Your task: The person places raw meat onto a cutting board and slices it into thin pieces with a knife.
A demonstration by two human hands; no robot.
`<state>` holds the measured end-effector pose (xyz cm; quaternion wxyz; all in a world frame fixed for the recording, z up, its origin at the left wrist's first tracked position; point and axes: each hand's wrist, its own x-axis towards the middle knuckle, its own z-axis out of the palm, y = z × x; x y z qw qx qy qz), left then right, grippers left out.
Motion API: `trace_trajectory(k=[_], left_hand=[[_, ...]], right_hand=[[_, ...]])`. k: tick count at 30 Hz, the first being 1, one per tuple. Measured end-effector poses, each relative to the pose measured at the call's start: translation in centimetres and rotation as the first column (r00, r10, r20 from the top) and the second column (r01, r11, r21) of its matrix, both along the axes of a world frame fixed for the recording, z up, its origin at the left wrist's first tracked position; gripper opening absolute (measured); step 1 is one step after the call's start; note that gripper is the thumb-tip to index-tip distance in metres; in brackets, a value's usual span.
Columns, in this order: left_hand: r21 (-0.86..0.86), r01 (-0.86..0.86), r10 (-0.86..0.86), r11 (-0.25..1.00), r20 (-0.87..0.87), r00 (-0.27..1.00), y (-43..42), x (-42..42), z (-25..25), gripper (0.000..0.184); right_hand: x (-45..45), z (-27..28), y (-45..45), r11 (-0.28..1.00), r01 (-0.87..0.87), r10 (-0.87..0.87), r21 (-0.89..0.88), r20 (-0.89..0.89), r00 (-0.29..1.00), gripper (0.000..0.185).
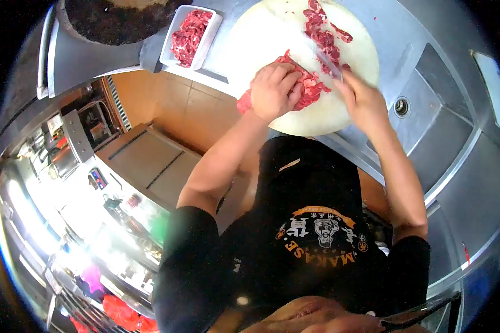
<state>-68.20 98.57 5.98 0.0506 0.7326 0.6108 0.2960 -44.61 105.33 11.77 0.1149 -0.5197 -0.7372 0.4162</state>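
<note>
On a round pale cutting board [261, 33] lies a piece of raw red meat [312, 94]. My left hand [273, 91] rests on top of it with the fingers curled and pressed together. My right hand [362, 100] is wrapped round the handle of a knife [329, 62], whose blade points up and to the left across the board and is blurred. Cut slices of meat [316, 25] lie in a strip beyond the blade, with a small separate piece [342, 33] beside them.
At the upper left a white tray [212, 39] holds more cut meat. A sink with a drain [401, 107] is to the right of the board. A large dark round pan [111, 25] stands at the far upper left.
</note>
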Motion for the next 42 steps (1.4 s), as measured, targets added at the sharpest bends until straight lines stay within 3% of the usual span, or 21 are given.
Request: trace_trajectory(k=[3, 8, 12, 18, 21, 22, 23, 25, 28, 32, 34, 37, 38, 42], left_hand=[[-0.002, 0.009, -0.01, 1.0, -0.017, 1.0, 0.2, 0.0, 0.0, 0.018], [-0.034, 0.001, -0.002, 0.999, -0.041, 0.999, 0.0, 0.0, 0.1, 0.018], [-0.021, -0.007, 0.006, 1.0, -0.03, 1.0, 0.3, -0.1, -0.1, 0.018], [-0.02, 0.01, -0.009, 1.0, 0.036, 0.999, 0.5, 0.1, 0.1, 0.016], [0.083, 0.013, -0.017, 0.996, 0.041, 0.999, 0.6, 0.0, -0.8, 0.016], [-0.004, 0.029, -0.029, 1.0, 0.002, 1.0, 0.3, -0.1, -0.6, 0.017], [0.03, 0.038, -0.039, 0.999, 0.021, 0.999, 0.2, -0.1, -0.9, 0.017], [0.036, 0.058, -0.06, 0.998, 0.057, 0.997, 0.3, -0.1, -0.3, 0.016], [0.044, 0.01, -0.011, 0.999, 0.024, 1.0, -0.4, -0.1, 0.0, 0.015], [0.031, -0.015, 0.015, 0.999, -0.001, 1.0, -0.4, 0.1, -0.1, 0.017], [0.012, 0.004, -0.003, 1.0, -0.037, 0.999, -0.3, 0.0, 0.2, 0.018], [0.082, 0.008, -0.004, 0.997, -0.043, 0.999, 0.0, 0.1, -0.3, 0.019], [0.059, 0.009, -0.007, 0.998, -0.028, 1.0, -0.1, 0.2, -0.4, 0.019], [0.016, -0.003, 0.003, 1.0, -0.001, 1.0, -0.2, 0.1, 0.0, 0.02]], right_hand=[[3.8, 2.6, -5.1, 0.986, -0.167, 0.168, -0.019, 0.13, 0.977, 0.034], [2.8, 1.8, -5.5, 0.984, -0.176, 0.174, -0.003, 0.175, 0.969, 0.034], [-1.9, 0.1, -2.5, 0.979, -0.201, 0.2, -0.002, 0.11, 0.973, 0.034], [2.5, 2.7, -4.5, 0.971, -0.203, 0.231, -0.127, 0.267, 0.936, 0.034], [-2.6, -2.5, -2.0, 0.98, -0.175, 0.161, 0.099, 0.133, 0.978, 0.034], [-4.9, -3.3, 0.1, 0.979, -0.204, 0.201, 0.009, 0.134, 0.97, 0.034], [-7.2, -3.6, 2.6, 0.969, -0.236, 0.244, -0.075, 0.13, 0.961, 0.035], [-9.0, -3.3, 5.1, 0.984, -0.144, 0.142, 0.102, 0.032, 0.989, 0.038], [-5.9, -1.3, 4.4, 0.99, 0.133, -0.13, 0.036, -0.073, 0.989, 0.037], [1.7, 0.9, -2.7, 0.991, -0.136, 0.135, -0.004, 0.158, 0.978, 0.039], [3.6, 2.8, -5.3, 0.98, -0.198, 0.197, -0.017, 0.184, 0.963, 0.038], [3.9, 3.4, -6.2, 0.977, -0.207, 0.192, 0.051, 0.215, 0.958, 0.038], [3.2, 3.2, -5.4, 0.979, -0.199, 0.203, -0.042, 0.238, 0.95, 0.037], [-1.9, 0.7, -2.7, 0.969, -0.237, 0.246, -0.067, 0.198, 0.949, 0.035]])
